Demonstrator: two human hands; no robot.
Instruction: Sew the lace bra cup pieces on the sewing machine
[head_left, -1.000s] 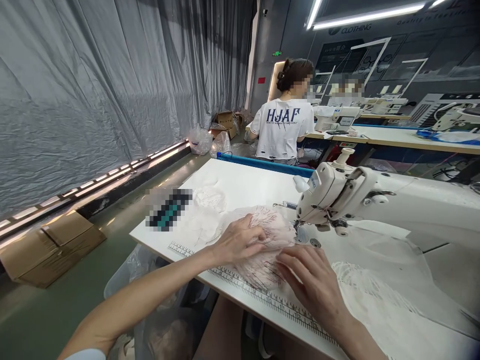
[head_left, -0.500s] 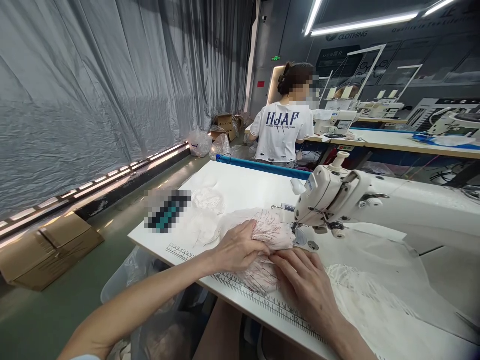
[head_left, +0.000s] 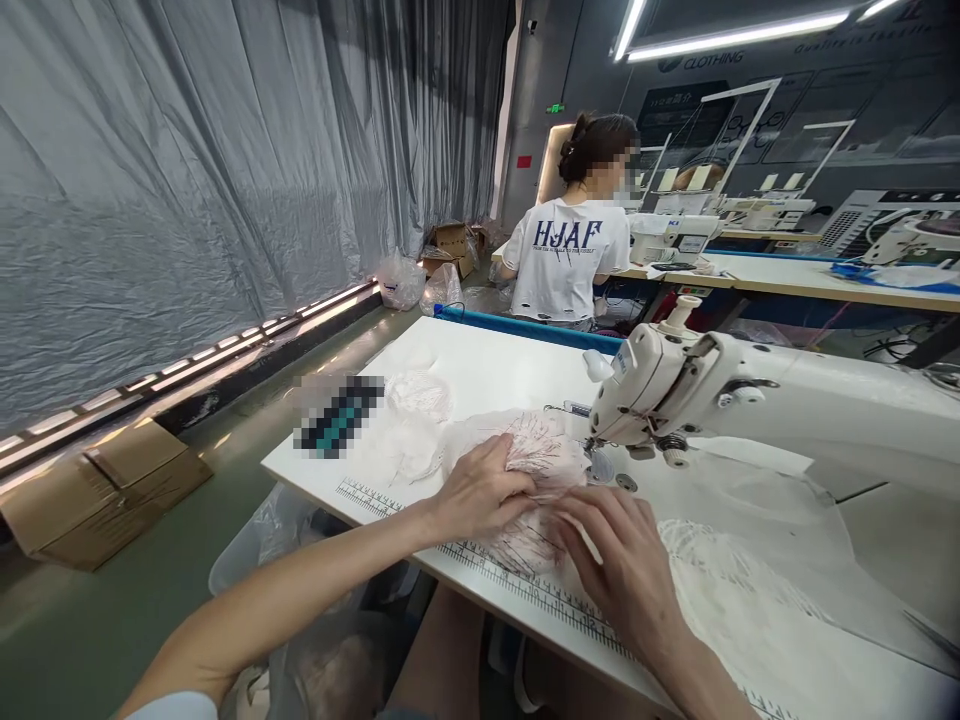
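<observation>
A sheer white fabric piece with reddish-brown streaks lies bunched on the white table, just left of the sewing machine's needle area. My left hand is closed on the fabric's middle, thumb and fingers gathering it. Its lower part spreads toward the table's front edge. At the right side my right hand pinches the fabric's edge with bent fingers; the fingertips are partly hidden. More white lacy pieces lie to the left of my hands. White fringed fabric is spread to the right of my right hand.
A printed ruler scale runs along the front edge of the table. Scissor-like blades lie at the far right. A co-worker sits ahead. A cardboard box and plastic-lined bin stand at left.
My right hand has lifted slightly and its fingers have bent more at the fabric's edge. The left hand stays on the fabric. The view has shifted a little.
</observation>
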